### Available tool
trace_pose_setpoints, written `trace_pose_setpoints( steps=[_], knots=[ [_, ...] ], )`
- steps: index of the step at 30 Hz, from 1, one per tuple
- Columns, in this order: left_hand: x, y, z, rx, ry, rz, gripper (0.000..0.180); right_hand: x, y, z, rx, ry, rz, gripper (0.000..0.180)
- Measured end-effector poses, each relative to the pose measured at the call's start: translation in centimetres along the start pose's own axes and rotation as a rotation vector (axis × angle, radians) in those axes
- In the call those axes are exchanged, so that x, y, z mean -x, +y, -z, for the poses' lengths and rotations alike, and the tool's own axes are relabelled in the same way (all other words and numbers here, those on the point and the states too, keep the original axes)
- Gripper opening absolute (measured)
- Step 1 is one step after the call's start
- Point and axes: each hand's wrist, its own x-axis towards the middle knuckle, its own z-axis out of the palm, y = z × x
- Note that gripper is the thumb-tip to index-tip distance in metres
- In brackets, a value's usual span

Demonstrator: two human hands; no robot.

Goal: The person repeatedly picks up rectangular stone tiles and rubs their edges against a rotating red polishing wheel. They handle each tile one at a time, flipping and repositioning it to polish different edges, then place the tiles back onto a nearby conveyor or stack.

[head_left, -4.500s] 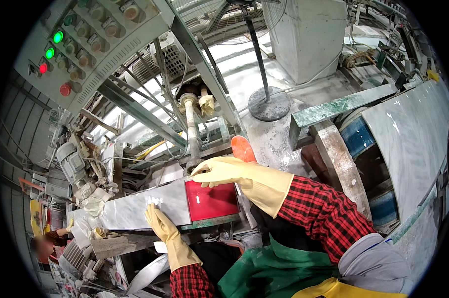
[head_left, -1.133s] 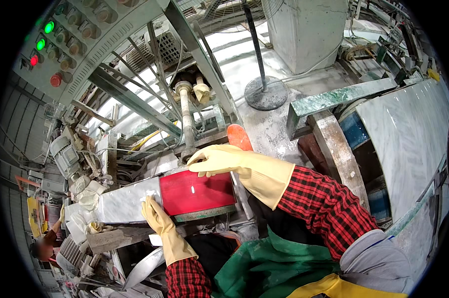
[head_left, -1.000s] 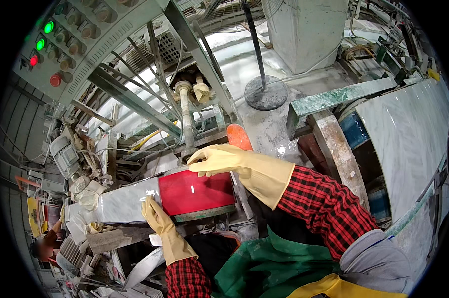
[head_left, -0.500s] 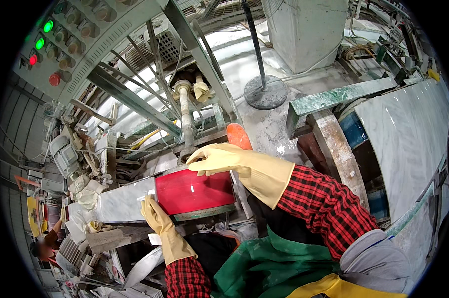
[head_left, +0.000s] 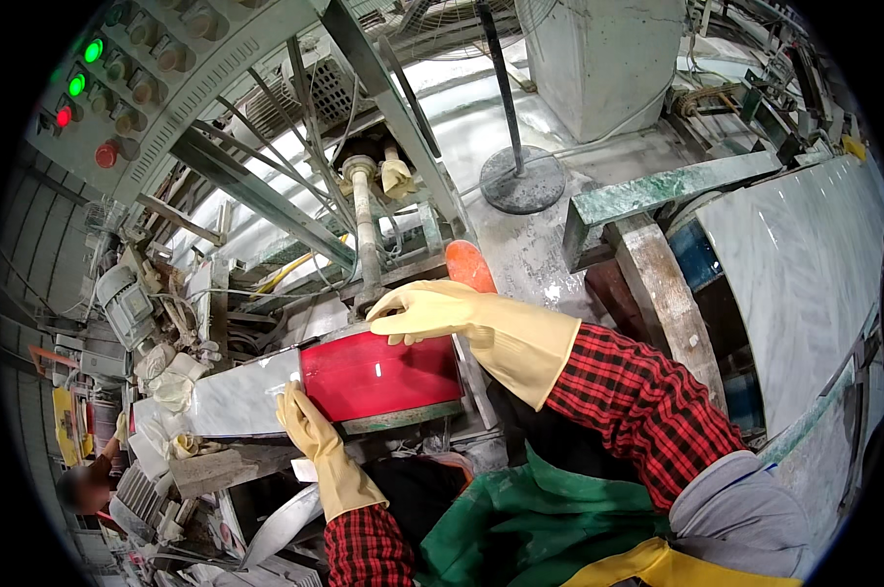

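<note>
Both my hands wear cream rubber gloves. My left hand [head_left: 315,430] is at the near edge of a glossy white-grey stone slab [head_left: 242,396], its extended fingers by the slab's right end, where a red surface [head_left: 378,377] begins. Whether those fingers press on the slab is hard to see. Over the far edge of the red surface is my right hand [head_left: 437,313], fingers loosely bent and thumb apart, with nothing in it. Just beyond its wrist an orange rounded piece [head_left: 470,266] sticks up.
A control panel [head_left: 158,73] with lit buttons is at upper left. Metal beams and a vertical pipe [head_left: 366,230] stand ahead. A round stand base [head_left: 522,181] rests on the floor. To the right lies a large marble slab [head_left: 804,264]. Another person [head_left: 95,479] is at far left.
The white-grey slab's right end has shifted slightly left, baring a little more of the red surface. My hands stay almost in place. The person at far left has moved slightly.
</note>
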Motion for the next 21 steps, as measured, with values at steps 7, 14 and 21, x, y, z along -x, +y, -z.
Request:
trace_pose_setpoints(
  steps=[7,14,21],
  knots=[
    [-0.1,0.2,0.2,-0.027,-0.016,-0.006,0.039,-0.1,-0.3,0.2,0.017,-0.025,-0.014,0.059],
    [-0.1,0.4,0.1,-0.004,-0.010,-0.005,0.037,-0.1,-0.1,0.2,0.078,-0.002,-0.023,0.058],
    [-0.1,1.2,0.3,0.030,-0.033,0.020,0.036,0.2,0.0,0.3,0.032,0.001,0.022,0.058]
  ],
)
